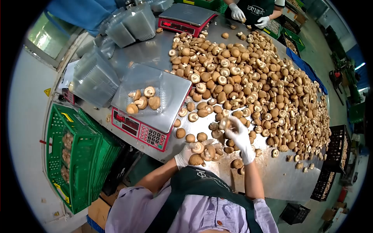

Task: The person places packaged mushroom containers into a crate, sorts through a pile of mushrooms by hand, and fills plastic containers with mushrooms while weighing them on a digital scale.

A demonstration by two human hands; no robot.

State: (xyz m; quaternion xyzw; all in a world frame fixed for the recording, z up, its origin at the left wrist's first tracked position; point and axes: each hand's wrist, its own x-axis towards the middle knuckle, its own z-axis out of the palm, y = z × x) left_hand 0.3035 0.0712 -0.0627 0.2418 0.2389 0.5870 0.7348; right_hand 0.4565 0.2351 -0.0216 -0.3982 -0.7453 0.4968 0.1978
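Note:
My left hand (183,157), in a white glove, is closed around several brown shiitake mushrooms (209,152) near the table's front edge. Slightly higher and to its right, my gloved right hand (241,136) pinches a mushroom (224,124) that is somewhat blurred. Around both hands lie loose mushrooms, and a large heap of mushrooms (248,85) spreads behind and to the right. To the left, a clear plastic tray (160,105) with several mushrooms in it rests on a red digital scale (182,97).
Stacked clear trays (95,77) stand at the left, with more trays (134,25) behind. A second scale (186,17) is at the back. A co-worker's gloved hands (237,12) show across the metal table (291,178). Green crates (74,155) stand at lower left.

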